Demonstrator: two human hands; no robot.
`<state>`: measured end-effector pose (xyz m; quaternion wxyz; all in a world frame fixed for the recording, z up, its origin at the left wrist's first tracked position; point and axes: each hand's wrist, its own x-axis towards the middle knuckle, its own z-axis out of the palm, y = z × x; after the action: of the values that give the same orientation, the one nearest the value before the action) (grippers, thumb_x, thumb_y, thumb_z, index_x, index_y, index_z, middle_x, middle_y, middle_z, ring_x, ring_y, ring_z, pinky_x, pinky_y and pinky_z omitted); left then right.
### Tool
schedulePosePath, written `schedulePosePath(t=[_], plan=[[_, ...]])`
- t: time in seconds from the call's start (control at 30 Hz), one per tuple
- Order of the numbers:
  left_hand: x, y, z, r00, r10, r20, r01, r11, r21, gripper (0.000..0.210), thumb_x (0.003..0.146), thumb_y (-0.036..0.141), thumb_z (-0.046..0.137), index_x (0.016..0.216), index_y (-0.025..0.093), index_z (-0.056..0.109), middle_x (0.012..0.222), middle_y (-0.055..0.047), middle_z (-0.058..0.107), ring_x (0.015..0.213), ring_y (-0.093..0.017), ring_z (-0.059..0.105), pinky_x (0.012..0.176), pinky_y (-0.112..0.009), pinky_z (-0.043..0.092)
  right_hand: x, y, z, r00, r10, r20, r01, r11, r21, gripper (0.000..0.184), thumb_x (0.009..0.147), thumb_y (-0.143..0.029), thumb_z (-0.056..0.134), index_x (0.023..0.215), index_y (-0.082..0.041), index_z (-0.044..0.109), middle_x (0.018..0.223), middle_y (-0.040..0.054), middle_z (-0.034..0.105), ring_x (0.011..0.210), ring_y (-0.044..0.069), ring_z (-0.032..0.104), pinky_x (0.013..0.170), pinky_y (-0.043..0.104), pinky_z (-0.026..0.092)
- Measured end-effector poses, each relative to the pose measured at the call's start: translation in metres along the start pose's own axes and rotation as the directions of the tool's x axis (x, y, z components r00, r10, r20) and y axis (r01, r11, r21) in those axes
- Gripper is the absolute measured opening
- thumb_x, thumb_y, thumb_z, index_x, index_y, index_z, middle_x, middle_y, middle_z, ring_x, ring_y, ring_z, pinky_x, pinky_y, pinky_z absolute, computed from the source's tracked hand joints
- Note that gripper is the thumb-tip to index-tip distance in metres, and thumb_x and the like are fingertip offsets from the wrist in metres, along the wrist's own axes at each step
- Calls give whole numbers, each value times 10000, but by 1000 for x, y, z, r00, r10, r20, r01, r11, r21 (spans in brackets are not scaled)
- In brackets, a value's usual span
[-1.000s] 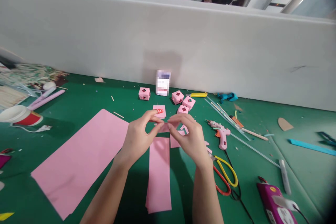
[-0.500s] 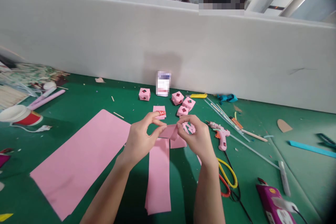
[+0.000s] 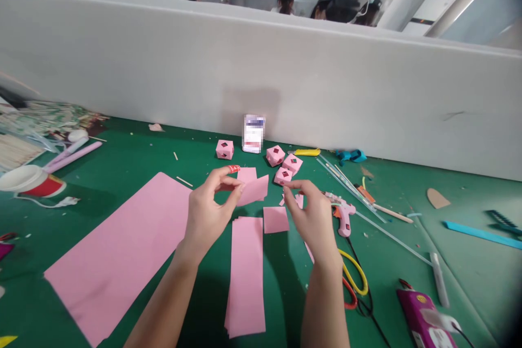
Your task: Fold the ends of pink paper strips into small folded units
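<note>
My left hand (image 3: 214, 198) pinches a small folded pink paper strip (image 3: 256, 190) between thumb and fingers, its free end standing out to the right. My right hand (image 3: 310, 217) is off the strip and holds nothing, with thumb and forefinger slightly apart. Beneath lie a pink paper square (image 3: 276, 220) and a stack of long pink strips (image 3: 247, 277). Another pink piece (image 3: 247, 174) is partly hidden behind the held strip. Small pink paper cubes with diamond holes, among them one cube (image 3: 224, 149) at left and another (image 3: 275, 155), sit farther back.
A large pink sheet (image 3: 122, 255) lies left, near a paper cup (image 3: 36, 180). At right are a pink glue gun (image 3: 343, 215), scissors (image 3: 356, 274), a yellow cutter (image 3: 306, 152) and a purple box (image 3: 424, 315). A white partition (image 3: 163, 65) stands behind the green table.
My right hand has let go of the folded strip and moved slightly right. My left hand keeps the strip, now tilted with its right end raised, and has shifted slightly left.
</note>
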<state>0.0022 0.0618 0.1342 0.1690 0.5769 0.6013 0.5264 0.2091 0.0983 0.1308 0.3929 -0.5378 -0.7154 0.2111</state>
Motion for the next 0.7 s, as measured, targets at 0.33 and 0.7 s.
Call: schedulePosePath(t=[0.33, 0.7], plan=[[-3, 7, 4, 982, 62, 177, -58, 998, -30, 223, 962, 322, 624, 1170, 245, 597, 953, -17, 769, 896, -190, 759, 740, -273, 603, -6, -34, 22, 955, -56, 292, -41, 948, 315, 371, 952, -439, 645, 1278, -262, 660, 1218, 67, 732, 1066, 239, 692, 885, 347, 546], [-3, 5, 3, 989, 144, 22, -145, 989, 20, 295, 919, 290, 684, 1200, 251, 601, 1126, -49, 727, 979, -208, 722, 882, -351, 598, -5, -31, 18, 991, -51, 125, 7, 944, 331, 155, 967, -274, 592, 958, -232, 741, 920, 23, 785, 792, 188, 723, 727, 278, 555]])
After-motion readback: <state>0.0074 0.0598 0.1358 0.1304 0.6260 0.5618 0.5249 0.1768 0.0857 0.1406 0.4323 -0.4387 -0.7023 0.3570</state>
